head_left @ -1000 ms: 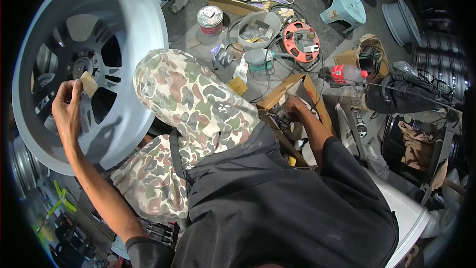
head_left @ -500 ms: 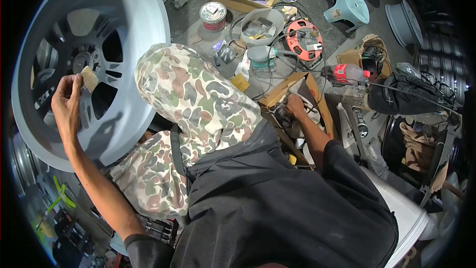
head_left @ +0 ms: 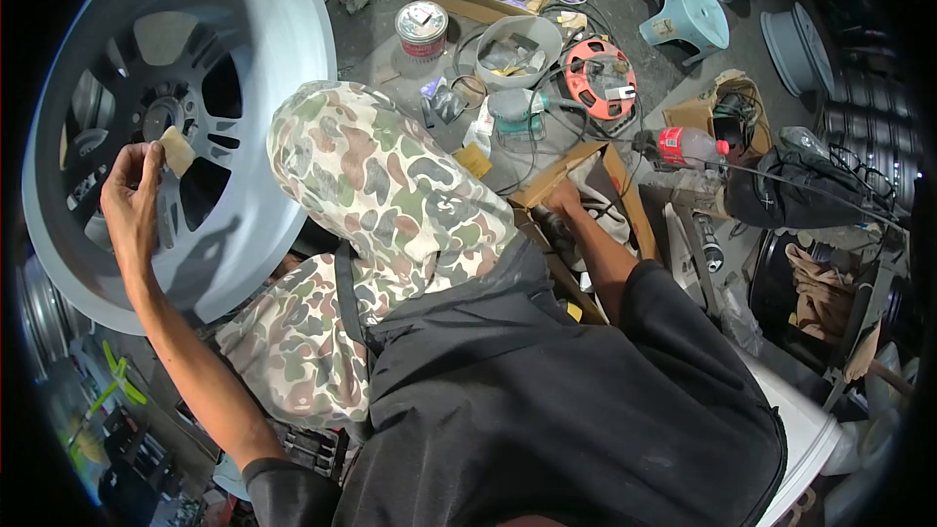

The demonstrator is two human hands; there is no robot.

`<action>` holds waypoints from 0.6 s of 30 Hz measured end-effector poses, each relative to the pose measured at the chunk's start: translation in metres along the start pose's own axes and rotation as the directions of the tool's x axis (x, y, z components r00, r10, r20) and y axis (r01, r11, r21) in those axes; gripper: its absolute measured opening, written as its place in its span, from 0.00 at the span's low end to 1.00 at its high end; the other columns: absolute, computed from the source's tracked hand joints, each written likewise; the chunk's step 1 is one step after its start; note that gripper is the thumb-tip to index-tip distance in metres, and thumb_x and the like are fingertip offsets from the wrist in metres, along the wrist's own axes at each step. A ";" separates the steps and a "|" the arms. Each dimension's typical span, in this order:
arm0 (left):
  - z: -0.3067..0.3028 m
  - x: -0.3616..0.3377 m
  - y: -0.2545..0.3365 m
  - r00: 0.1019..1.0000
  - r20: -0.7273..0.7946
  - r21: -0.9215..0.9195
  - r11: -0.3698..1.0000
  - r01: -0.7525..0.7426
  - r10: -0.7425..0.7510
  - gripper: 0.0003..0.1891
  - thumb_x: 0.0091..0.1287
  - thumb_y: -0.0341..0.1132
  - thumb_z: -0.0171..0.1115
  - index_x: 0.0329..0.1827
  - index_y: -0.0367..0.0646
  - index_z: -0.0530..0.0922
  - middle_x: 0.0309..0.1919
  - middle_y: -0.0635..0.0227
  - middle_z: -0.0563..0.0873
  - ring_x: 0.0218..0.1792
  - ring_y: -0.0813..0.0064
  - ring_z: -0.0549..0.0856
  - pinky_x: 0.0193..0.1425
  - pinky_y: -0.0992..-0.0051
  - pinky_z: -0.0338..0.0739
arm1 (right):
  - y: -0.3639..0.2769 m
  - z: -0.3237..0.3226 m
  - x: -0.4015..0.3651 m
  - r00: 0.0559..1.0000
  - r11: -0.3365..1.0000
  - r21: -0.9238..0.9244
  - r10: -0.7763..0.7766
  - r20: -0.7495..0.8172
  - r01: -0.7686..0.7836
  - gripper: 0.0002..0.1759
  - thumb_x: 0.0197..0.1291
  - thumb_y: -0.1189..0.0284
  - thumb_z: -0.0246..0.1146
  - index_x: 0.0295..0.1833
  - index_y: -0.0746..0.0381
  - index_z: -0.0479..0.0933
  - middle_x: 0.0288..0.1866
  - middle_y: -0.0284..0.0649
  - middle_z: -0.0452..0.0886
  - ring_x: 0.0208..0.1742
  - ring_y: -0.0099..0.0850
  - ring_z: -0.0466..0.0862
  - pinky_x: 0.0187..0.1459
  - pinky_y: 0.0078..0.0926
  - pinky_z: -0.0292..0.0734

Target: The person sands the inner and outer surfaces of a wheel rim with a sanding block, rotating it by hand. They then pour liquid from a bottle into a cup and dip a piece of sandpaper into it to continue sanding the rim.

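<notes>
My left hand is raised in front of a large grey wheel rim on the left. Thumb and fingers pinch a small tan piece of sandpaper, held over the spokes and apart from them as far as I can see. My right hand reaches down into an open cardboard box in front of me. Its fingers are hidden among the box's contents, where a white cloth and dark items lie.
Beyond the box sit a sander, a red cable reel, a grey bucket and a tin. To the right are a red-labelled bottle and a blue stool. Cables cross the floor.
My right hand has shifted left and slightly up within the box, and its fingers have gone out of sight. My left hand stays nearly where it was with the sandpaper.
</notes>
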State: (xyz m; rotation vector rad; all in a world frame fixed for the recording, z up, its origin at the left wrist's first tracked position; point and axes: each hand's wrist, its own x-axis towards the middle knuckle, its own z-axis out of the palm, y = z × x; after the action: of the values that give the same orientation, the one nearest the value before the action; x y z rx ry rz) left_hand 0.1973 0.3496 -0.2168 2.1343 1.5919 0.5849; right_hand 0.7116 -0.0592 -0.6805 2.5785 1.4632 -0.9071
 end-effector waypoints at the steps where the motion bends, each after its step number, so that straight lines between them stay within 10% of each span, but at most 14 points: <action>1: 0.000 0.000 0.001 1.000 0.000 -0.002 1.000 -0.001 0.001 0.17 0.77 0.44 0.66 0.41 0.36 0.83 0.31 0.76 0.79 0.34 0.85 0.75 0.42 0.82 0.70 | -0.003 -0.005 -0.002 1.000 1.000 -0.001 0.001 -0.002 -0.001 0.23 0.58 0.55 0.67 0.56 0.54 0.87 0.54 0.45 0.89 0.56 0.48 0.88 0.55 0.42 0.84; 18: -0.004 -0.005 0.011 1.000 -0.026 0.044 0.999 0.014 -0.013 0.17 0.76 0.43 0.64 0.42 0.35 0.83 0.32 0.73 0.82 0.36 0.83 0.77 0.45 0.79 0.72 | -0.002 -0.016 0.008 0.994 0.996 -0.021 -0.080 0.080 0.082 0.27 0.63 0.49 0.60 0.58 0.55 0.86 0.59 0.47 0.87 0.59 0.49 0.86 0.57 0.43 0.81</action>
State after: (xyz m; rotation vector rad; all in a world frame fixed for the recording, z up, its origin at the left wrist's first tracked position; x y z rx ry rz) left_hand 0.2023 0.3427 -0.2078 2.1545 1.6455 0.5805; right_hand 0.7205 -0.0475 -0.6710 2.4526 1.5571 -0.9821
